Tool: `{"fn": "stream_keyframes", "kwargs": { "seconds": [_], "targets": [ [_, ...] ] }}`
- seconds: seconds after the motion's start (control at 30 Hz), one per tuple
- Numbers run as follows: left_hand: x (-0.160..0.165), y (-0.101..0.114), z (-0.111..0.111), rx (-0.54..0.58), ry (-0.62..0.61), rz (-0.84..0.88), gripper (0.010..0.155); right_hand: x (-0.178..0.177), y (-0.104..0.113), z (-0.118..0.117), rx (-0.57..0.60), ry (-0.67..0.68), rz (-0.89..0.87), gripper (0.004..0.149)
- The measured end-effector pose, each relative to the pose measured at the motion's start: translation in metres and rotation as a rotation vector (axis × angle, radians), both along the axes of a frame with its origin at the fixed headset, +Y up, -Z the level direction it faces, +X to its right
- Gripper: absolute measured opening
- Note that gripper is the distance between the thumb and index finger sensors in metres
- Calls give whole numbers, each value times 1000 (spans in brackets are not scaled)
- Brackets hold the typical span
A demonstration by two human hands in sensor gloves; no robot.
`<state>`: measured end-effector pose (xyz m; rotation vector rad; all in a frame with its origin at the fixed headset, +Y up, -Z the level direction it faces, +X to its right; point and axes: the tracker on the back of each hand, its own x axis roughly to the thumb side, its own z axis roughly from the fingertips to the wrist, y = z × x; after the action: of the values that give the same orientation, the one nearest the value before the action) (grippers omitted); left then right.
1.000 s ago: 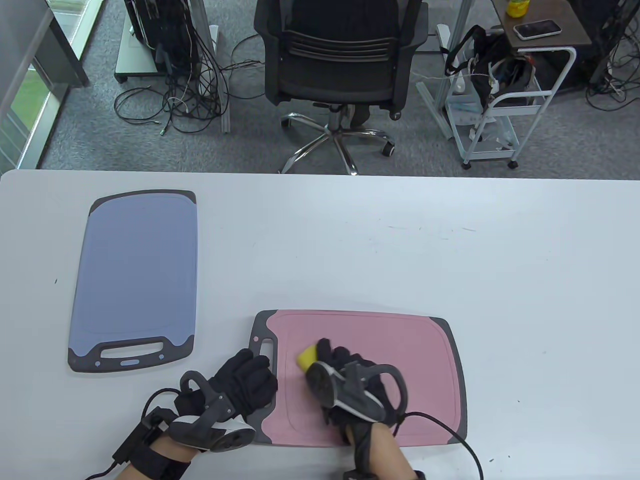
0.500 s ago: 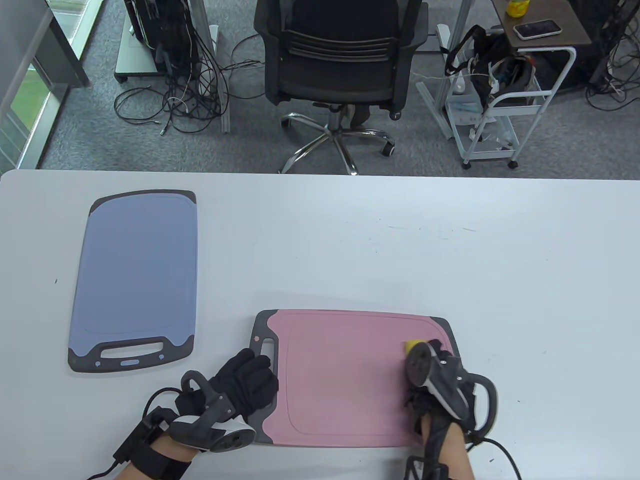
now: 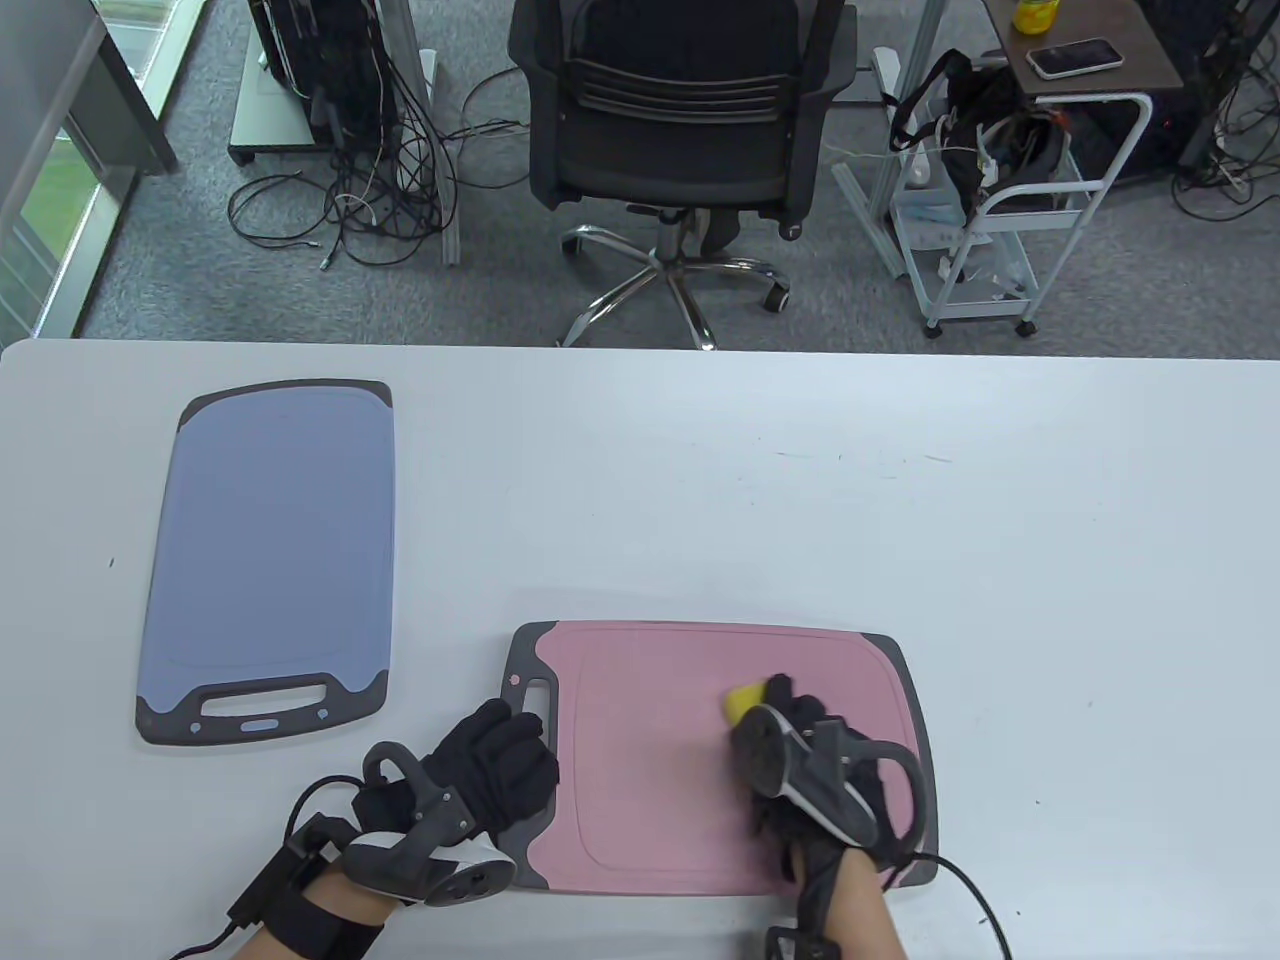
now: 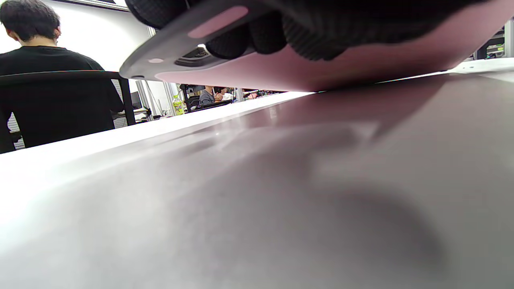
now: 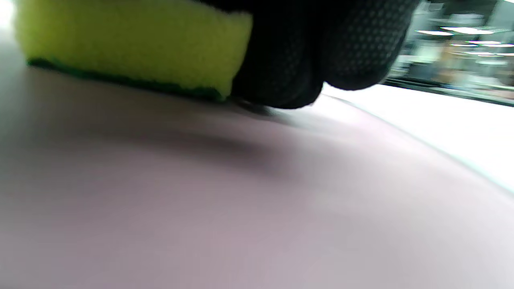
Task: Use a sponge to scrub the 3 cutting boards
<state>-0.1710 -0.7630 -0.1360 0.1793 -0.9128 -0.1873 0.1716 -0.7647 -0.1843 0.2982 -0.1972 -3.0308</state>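
Sponge (image 3: 744, 702) slid left, pink board (image 3: 650, 760)

Worktop (image 3: 800, 500) open across the far and right side. Blue cutting board (image 3: 270, 540) lies flat at far left; pink cutting board (image 3: 660, 760) flat at the near edge. A bare lane runs between the two boards.
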Motion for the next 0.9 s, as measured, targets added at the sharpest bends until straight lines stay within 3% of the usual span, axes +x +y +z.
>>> {"fn": "stream_keyframes", "kwargs": {
  "seconds": [0.1,0.17,0.23,0.3,0.37,0.47,0.57,0.6,0.67,0.73,0.9],
  "targets": [
    [0,0,0,5,-2,1,48,61,-7,10,-29,-281,-159,71],
    [0,0,1,7,-2,1,48,67,-8,13,30,-318,-278,71],
    [0,0,1,4,-1,1,48,48,-2,9,24,-259,-179,71],
    [0,-1,1,6,-2,-1,48,1,6,2,10,-10,-19,70],
    [0,-1,2,12,-5,-5,48,-52,12,4,20,192,-47,70],
    [1,0,3,22,-9,-9,48,-136,24,24,13,555,-133,71],
    [1,0,3,26,-14,-9,47,-185,29,49,70,743,-146,73],
    [0,0,2,20,-12,-4,47,-186,30,50,98,693,-17,72],
    [-1,0,1,4,-9,5,48,-167,30,40,69,698,-8,72],
    [0,0,1,4,-9,1,48,-131,26,28,23,510,-126,71],
    [2,-1,2,5,-20,-12,48,3,8,5,-8,21,-56,71]
  ]
}}
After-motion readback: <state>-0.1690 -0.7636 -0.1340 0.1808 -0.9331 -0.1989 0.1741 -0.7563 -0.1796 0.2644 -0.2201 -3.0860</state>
